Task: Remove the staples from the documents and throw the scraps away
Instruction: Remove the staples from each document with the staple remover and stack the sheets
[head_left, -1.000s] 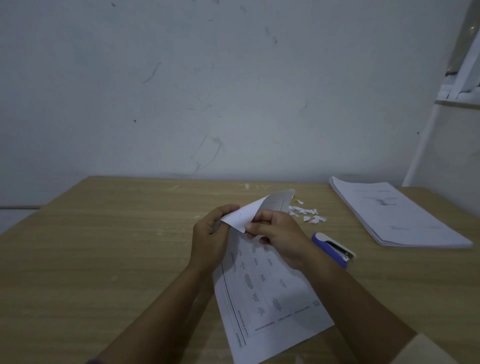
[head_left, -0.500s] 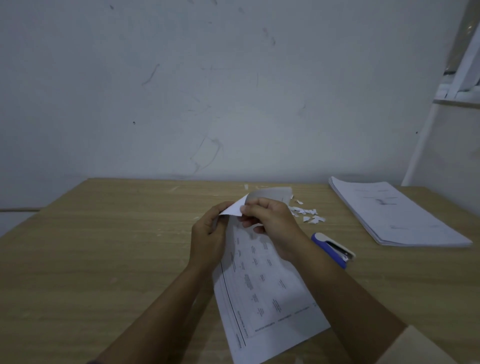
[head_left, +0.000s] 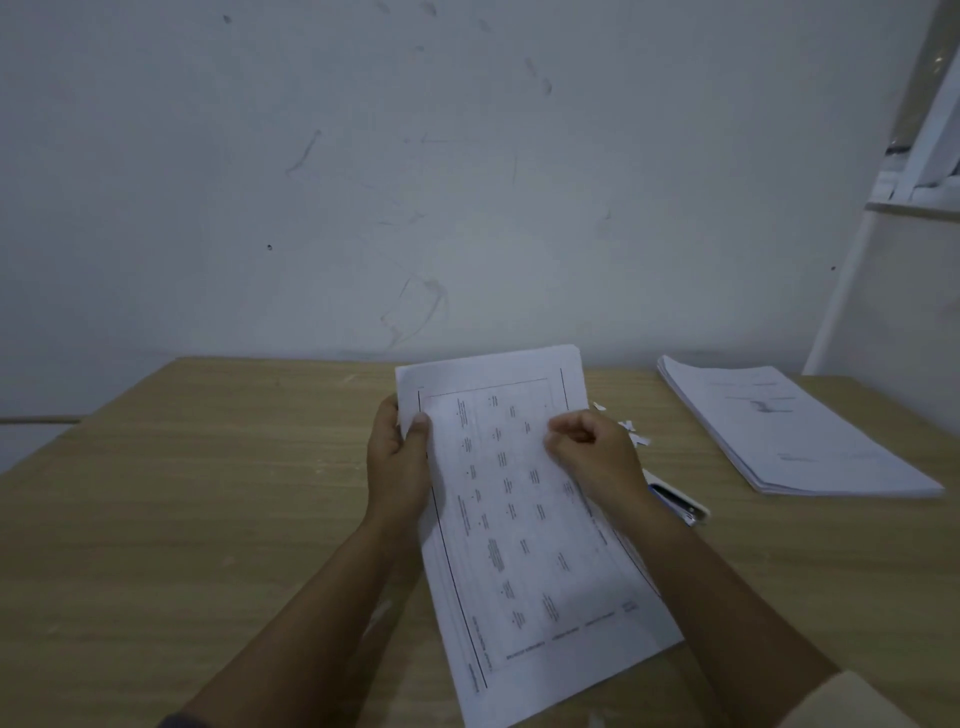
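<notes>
Conceivably, the document (head_left: 519, 519), clamped at its left edge by the left hand (head_left: 397, 467) over the near tabletop (head_left: 208, 519), could be torn if tugged by the curled right hand (head_left: 597, 457), its hold unclear.

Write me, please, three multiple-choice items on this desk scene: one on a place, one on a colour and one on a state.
1. Where does the stack of papers lie?
A. On the floor
B. On the far right of the table
C. Inside a drawer

2. What colour are the paper scraps just beyond the right hand?
A. White
B. Green
C. Black

3. In what state is the printed document?
A. Crumpled into a ball
B. Lying on top of the stack
C. Held up unfolded, with the left hand gripping its left edge

Answers:
1. B: the stack rests on the wood at the far right.
2. A: the scraps show white against the wood.
3. C: the thumb lies over the sheet's left edge.
</notes>
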